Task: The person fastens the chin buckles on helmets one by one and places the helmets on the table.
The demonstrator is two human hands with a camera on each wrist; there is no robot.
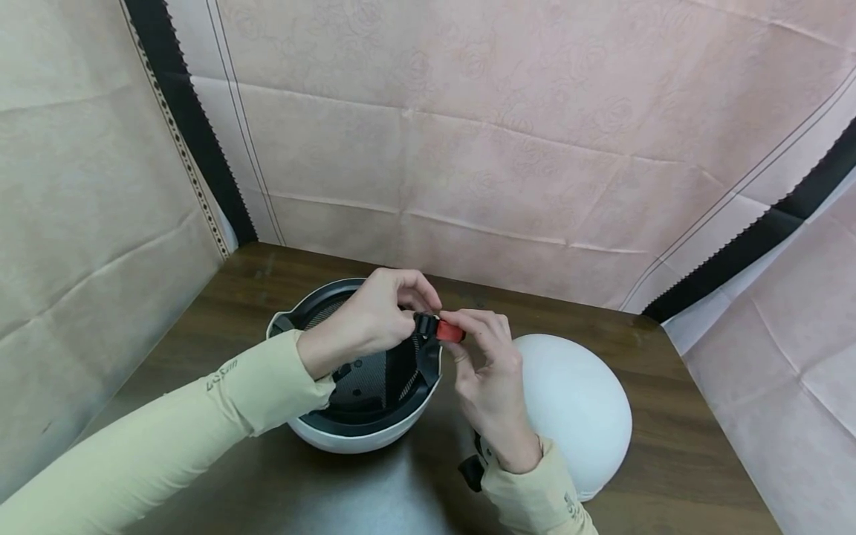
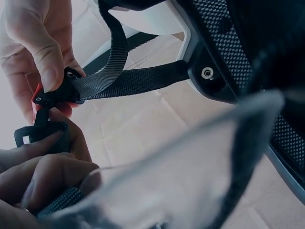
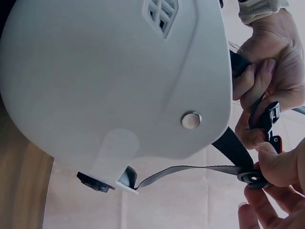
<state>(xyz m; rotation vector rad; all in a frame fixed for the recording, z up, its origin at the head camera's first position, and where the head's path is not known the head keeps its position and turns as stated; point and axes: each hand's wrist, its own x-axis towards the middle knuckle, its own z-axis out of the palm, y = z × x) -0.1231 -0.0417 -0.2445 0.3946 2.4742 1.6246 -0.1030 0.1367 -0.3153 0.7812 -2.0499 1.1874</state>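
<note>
A white helmet [image 1: 354,443] lies upside down on the table, its black lining facing up. Over its right rim, my left hand [image 1: 374,316] grips a black webbing strap and the black clip [image 2: 40,131] on it. My right hand [image 1: 491,364] pinches the red-and-black buckle [image 1: 449,331] between thumb and fingers. Clip and buckle meet end to end in both wrist views; whether they are latched I cannot tell. From the buckle, dark straps [image 2: 143,83] run back to the helmet's edge. A black strap slider [image 3: 252,178] sits by my right fingertips.
A smooth white dome [image 1: 575,409] stands on the wooden table [image 1: 682,453], right beside my right forearm. Behind the table hangs a pale patterned cloth [image 1: 501,171], with more cloth at both sides. A blurred translucent shape [image 2: 176,162] crosses the left wrist view.
</note>
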